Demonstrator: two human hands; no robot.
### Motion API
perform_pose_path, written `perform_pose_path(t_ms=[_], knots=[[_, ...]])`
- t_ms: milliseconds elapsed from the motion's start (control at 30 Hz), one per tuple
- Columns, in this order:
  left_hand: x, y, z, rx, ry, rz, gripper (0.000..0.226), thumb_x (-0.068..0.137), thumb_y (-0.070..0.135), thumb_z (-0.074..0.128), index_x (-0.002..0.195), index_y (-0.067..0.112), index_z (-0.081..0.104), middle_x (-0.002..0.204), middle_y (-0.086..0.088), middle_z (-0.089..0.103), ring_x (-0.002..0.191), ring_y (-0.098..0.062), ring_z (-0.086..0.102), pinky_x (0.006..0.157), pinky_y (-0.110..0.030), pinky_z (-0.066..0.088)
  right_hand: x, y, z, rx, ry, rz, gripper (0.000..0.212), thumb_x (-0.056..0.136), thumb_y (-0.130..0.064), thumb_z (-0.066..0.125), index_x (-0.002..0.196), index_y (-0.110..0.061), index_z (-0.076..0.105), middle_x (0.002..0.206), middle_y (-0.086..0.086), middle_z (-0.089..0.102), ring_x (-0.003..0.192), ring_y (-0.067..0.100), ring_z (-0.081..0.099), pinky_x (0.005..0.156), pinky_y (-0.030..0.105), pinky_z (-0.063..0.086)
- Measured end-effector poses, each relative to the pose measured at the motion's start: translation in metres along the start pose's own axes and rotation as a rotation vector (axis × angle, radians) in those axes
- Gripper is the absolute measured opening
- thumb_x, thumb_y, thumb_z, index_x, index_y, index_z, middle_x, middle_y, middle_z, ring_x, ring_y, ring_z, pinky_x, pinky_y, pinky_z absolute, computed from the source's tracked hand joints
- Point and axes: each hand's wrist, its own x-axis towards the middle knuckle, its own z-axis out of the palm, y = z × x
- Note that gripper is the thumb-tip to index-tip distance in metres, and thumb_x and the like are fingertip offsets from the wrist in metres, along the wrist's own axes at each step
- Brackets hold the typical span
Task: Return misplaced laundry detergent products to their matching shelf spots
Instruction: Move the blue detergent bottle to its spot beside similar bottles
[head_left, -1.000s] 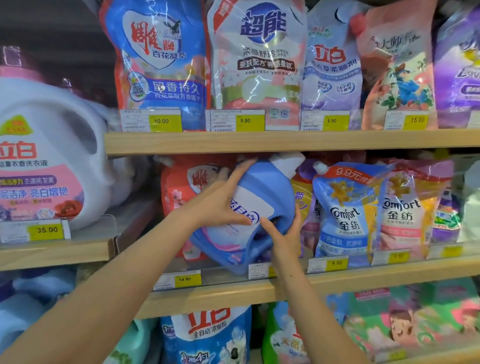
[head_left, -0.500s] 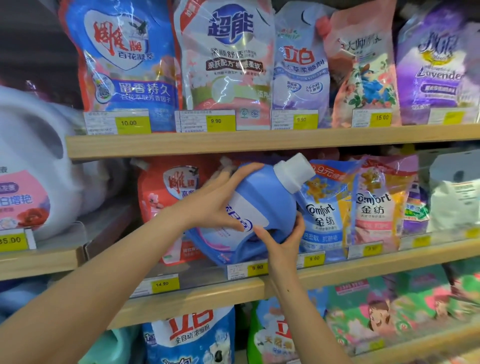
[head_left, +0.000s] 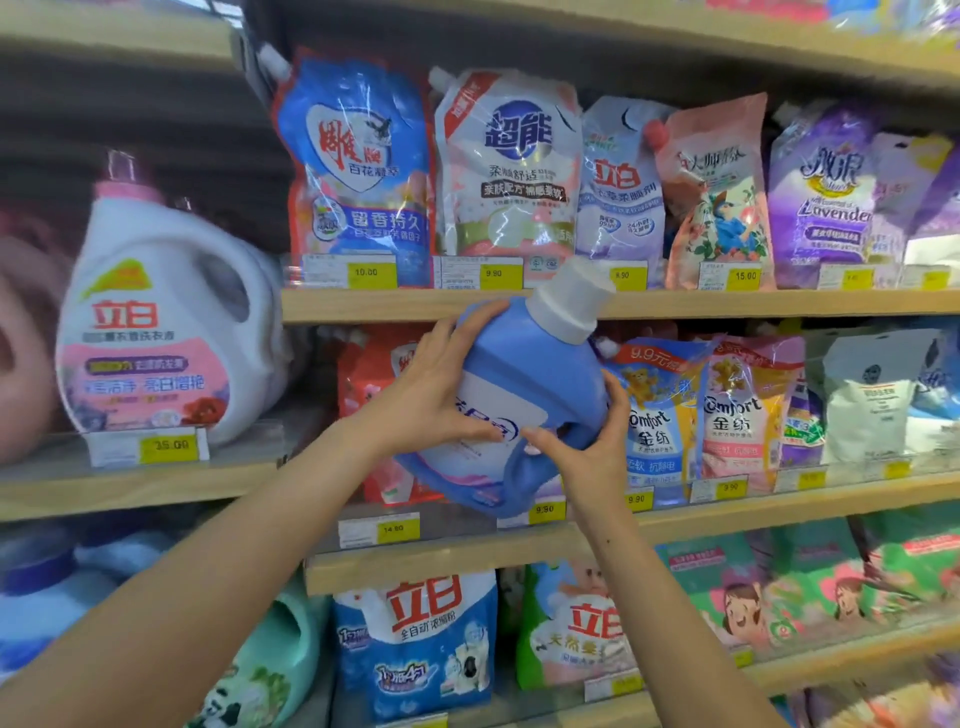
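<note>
Pouches (head_left: 660, 415) crowd the middle shelf (head_left: 727, 512) behind a tilted blue bottle (head_left: 524, 400); left hand (head_left: 436, 389) and right hand (head_left: 592, 447) clasp its sides.

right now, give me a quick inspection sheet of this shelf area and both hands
surface: wooden middle shelf with yellow price tags along its edge
job's things: blue bottle with white cap, tilted, held in front of the middle shelf
clutter: Comfort pouches to its right, red pouch behind, white jug on the left shelf
grippers: left hand on the bottle's label side, right hand at its handle
cables: nothing seen
surroundings: refill pouches on the shelf above, powder bags below
</note>
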Motion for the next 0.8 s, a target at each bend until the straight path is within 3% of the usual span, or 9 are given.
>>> perform_pose_path(t_ms=[67, 167, 300, 433, 567, 700, 800], knots=[[-0.023, 0.012, -0.012, -0.063, 0.049, -0.007, 0.115, 0.059, 0.04, 0.085, 0.145, 0.035, 0.008, 0.145, -0.002, 0.025, 0.134, -0.021, 0.027, 0.111, -0.038, 0.025, -0.017, -0.024, 0.003, -0.037, -0.052, -0.024, 0.081, 0.062, -0.022, 0.084, 0.118, -0.052, 0.035, 0.122, -0.031, 0.045, 0.112, -0.011, 0.049, 0.091, 0.017, 0.046], [-0.065, 0.032, -0.03, -0.162, 0.112, -0.052, 0.114, 0.059, 0.032, 0.088, 0.145, 0.025, 0.013, 0.144, 0.006, 0.024, 0.136, -0.013, 0.025, 0.111, -0.028, 0.023, -0.045, -0.059, 0.01, -0.086, -0.109, -0.034, 0.078, 0.067, -0.009, 0.081, 0.122, -0.043, 0.037, 0.122, -0.029, 0.044, 0.109, -0.013, 0.049, 0.088, 0.009, 0.043], [-0.125, 0.054, -0.051, -0.284, 0.148, -0.145, 0.114, 0.059, 0.039, 0.086, 0.146, 0.023, 0.014, 0.15, 0.007, 0.024, 0.138, -0.008, 0.026, 0.112, -0.036, 0.028, -0.089, -0.099, 0.026, -0.119, -0.199, 0.013, 0.085, 0.066, -0.01, 0.081, 0.136, -0.024, 0.034, 0.127, -0.019, 0.042, 0.112, -0.007, 0.044, 0.086, 0.002, 0.04], [-0.183, 0.071, -0.069, -0.313, 0.128, -0.271, 0.116, 0.06, 0.047, 0.084, 0.146, 0.031, 0.007, 0.153, 0.003, 0.019, 0.14, -0.014, 0.024, 0.11, -0.048, 0.032, -0.134, -0.125, 0.044, -0.123, -0.253, 0.062, 0.082, 0.063, -0.004, 0.082, 0.131, -0.021, 0.039, 0.122, -0.021, 0.045, 0.104, -0.019, 0.049, 0.087, 0.005, 0.042], [-0.243, 0.088, -0.083, -0.295, 0.152, -0.341, 0.112, 0.06, 0.045, 0.083, 0.142, 0.039, 0.006, 0.152, -0.001, 0.02, 0.139, -0.019, 0.024, 0.11, -0.05, 0.03, -0.184, -0.139, 0.062, -0.103, -0.33, 0.107, 0.082, 0.061, -0.004, 0.083, 0.129, -0.019, 0.041, 0.126, -0.012, 0.049, 0.112, -0.001, 0.05, 0.092, 0.014, 0.045], [-0.312, 0.108, -0.094, -0.306, 0.154, -0.422, 0.114, 0.064, 0.035, 0.084, 0.147, 0.022, 0.006, 0.154, 0.005, 0.015, 0.141, -0.013, 0.018, 0.113, -0.047, 0.025, -0.241, -0.153, 0.077, -0.069, -0.435, 0.185, 0.079, 0.059, -0.016, 0.084, 0.126, -0.03, 0.045, 0.125, -0.019, 0.051, 0.108, -0.014, 0.051, 0.082, 0.007, 0.045], [-0.365, 0.131, -0.106, -0.353, 0.15, -0.49, 0.111, 0.067, 0.03, 0.084, 0.147, 0.02, 0.007, 0.153, 0.011, 0.012, 0.142, -0.009, 0.017, 0.113, -0.044, 0.026, -0.289, -0.162, 0.086, -0.059, -0.476, 0.277, 0.082, 0.058, -0.024, 0.084, 0.127, -0.035, 0.043, 0.128, -0.018, 0.05, 0.114, -0.004, 0.051, 0.089, 0.016, 0.046]])
